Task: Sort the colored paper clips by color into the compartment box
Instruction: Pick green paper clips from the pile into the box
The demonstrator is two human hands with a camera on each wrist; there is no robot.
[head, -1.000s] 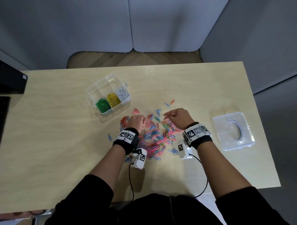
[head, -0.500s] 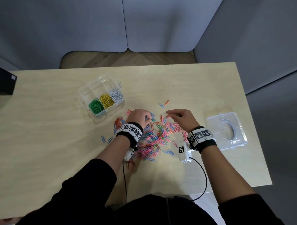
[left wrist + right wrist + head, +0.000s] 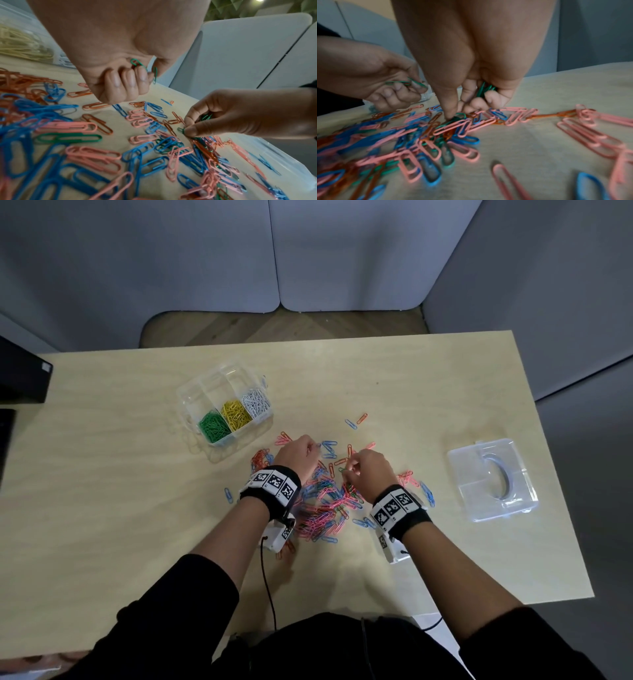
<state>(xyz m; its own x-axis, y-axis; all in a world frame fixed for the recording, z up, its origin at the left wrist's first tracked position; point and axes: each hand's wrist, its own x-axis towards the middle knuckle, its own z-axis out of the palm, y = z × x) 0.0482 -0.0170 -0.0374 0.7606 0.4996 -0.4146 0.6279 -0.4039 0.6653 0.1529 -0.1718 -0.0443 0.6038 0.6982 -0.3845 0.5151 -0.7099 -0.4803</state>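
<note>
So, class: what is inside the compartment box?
The compartment box holds green clips, yellow clips and white clips, one colour per front compartment. The back compartments look empty, though their clear walls blur detail.

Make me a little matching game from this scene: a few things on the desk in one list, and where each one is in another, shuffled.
Things:
1. yellow clips
2. clear lid
3. left hand
4. mixed pile

Places:
A. far right of the table
B. middle compartment of the box's near row
C. between the two wrists
D. curled round green clips

Pairs: 1-B, 2-A, 3-D, 4-C
</note>
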